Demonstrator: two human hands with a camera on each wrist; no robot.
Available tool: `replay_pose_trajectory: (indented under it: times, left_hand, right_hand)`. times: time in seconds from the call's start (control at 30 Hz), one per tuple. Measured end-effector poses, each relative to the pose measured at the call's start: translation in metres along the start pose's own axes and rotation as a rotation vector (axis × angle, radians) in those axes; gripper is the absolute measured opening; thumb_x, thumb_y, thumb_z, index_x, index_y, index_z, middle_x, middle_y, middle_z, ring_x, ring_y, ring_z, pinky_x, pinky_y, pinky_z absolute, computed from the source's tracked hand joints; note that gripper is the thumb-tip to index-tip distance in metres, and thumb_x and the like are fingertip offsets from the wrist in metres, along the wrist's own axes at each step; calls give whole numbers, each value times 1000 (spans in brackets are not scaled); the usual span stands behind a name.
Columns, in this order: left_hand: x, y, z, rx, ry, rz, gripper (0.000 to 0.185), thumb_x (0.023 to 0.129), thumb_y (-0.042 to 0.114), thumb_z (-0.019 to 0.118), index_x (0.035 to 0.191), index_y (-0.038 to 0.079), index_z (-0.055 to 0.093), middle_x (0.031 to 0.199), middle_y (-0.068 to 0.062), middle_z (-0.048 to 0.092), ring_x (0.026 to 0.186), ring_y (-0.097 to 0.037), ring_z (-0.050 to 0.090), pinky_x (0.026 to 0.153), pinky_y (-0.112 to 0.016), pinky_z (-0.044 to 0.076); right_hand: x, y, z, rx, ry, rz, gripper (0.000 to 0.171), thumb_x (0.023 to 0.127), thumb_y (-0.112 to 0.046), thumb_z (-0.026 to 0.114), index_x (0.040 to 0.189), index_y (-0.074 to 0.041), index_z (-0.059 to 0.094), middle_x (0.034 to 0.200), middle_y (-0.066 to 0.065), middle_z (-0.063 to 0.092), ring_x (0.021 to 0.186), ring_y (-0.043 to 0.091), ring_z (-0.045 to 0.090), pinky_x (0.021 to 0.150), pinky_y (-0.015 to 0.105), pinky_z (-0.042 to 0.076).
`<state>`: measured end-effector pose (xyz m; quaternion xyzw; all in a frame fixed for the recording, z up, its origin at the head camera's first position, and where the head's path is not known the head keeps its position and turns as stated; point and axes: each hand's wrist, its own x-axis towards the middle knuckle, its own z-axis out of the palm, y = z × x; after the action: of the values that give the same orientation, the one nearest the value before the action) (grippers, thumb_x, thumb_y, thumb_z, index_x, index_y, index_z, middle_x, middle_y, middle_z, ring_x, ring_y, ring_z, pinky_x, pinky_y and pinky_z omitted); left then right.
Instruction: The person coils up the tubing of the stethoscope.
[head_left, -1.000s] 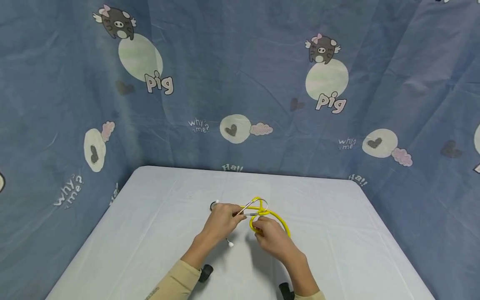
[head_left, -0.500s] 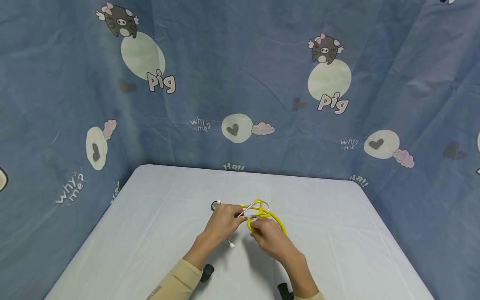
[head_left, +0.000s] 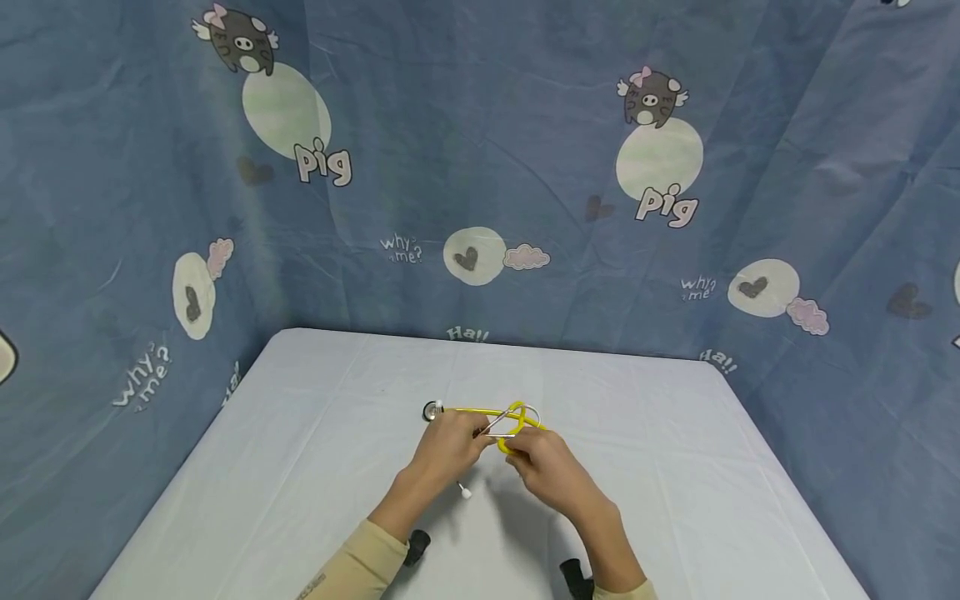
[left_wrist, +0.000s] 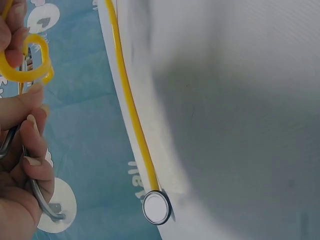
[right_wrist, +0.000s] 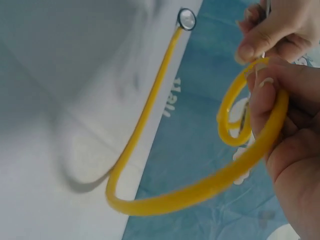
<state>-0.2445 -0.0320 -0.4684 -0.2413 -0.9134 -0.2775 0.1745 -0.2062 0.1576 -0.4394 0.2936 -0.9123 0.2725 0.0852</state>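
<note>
A stethoscope with yellow tubing is between the two hands over the white table. My left hand grips its metal ear tubes, whose white ear tip sticks out below the hand. My right hand pinches the yellow tubing between thumb and fingers, close to the left hand's right side. In the right wrist view the tubing loops round near the ear tubes, then hangs in a wide bend. The round chest piece rests on the table beyond the left hand. Curled fingers partly hide the ear tubes.
The white-covered table spreads around the hands. A blue curtain with pig and cloud prints hangs behind and beside it. Dark cylindrical pieces sit at both wrists.
My right hand has shifted slightly up, and the yellow arc beside it has shrunk from view. More tubing shows stretched towards the chest piece. The left hand has barely moved.
</note>
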Motion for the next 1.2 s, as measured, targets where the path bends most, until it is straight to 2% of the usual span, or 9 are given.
replay_pose_trajectory:
  times: [0.2, 0.37, 0.6, 0.7, 0.83, 0.97, 1.1, 1.2]
  left_hand:
    - [0, 0, 0, -8, -66, 14, 25, 81, 25, 81, 65, 21, 61, 57, 14, 47, 54, -1, 38, 50, -18, 31]
    - [-1, 2, 2, -35, -93, 17, 20, 83, 27, 80, 70, 20, 66, 59, 14, 50, 54, 0, 38, 50, -18, 33]
    - [-1, 4, -1, -73, -144, 22, 28, 84, 28, 78, 65, 21, 59, 56, 12, 45, 52, -1, 36, 49, -18, 30]
    - [-2, 2, -1, -65, -177, 43, 27, 84, 28, 78, 65, 21, 60, 57, 13, 46, 53, -1, 37, 50, -18, 31]
    - [-4, 0, 0, -61, -214, 96, 21, 84, 27, 78, 69, 22, 64, 60, 15, 51, 56, 1, 40, 52, -17, 34]
    - [-6, 0, 2, -69, -231, 134, 19, 85, 27, 78, 71, 23, 66, 63, 16, 54, 57, 2, 41, 52, -16, 34]
    - [-6, 1, 1, -67, -243, 142, 19, 86, 28, 77, 72, 24, 65, 63, 16, 53, 57, 3, 41, 52, -16, 34]
    - [-6, 2, -1, -60, -249, 152, 19, 86, 28, 77, 72, 24, 65, 64, 17, 53, 58, 3, 42, 53, -16, 34]
  right_hand:
    - [1, 1, -5, 1, 37, -11, 15, 85, 5, 70, 93, -6, 76, 87, 0, 70, 77, 6, 58, 68, 21, 51]
    - [2, 2, -7, -25, 51, -15, 14, 87, 3, 69, 92, -8, 76, 87, 0, 69, 77, 6, 56, 68, 21, 50]
    - [2, 2, -6, -137, 120, -32, 11, 84, -4, 75, 90, -13, 76, 87, -7, 69, 75, 4, 60, 67, 21, 51]
    - [2, 2, -3, -177, 149, -29, 10, 83, -7, 77, 89, -15, 78, 82, -10, 67, 70, 1, 56, 65, 19, 49]
    - [3, 4, 0, -236, 236, -97, 10, 77, -11, 83, 84, -17, 78, 74, -11, 61, 63, 0, 50, 59, 16, 46]
    - [6, 10, 1, -279, 353, -181, 15, 70, -14, 88, 81, -18, 78, 72, -9, 61, 63, 2, 52, 56, 16, 45]
    - [8, 13, 2, -270, 372, -194, 17, 70, -11, 88, 83, -17, 78, 73, -9, 63, 67, 4, 54, 64, 20, 51]
    - [9, 16, 2, -258, 358, -197, 17, 72, -9, 87, 84, -17, 79, 74, -10, 66, 68, 5, 53, 67, 22, 50]
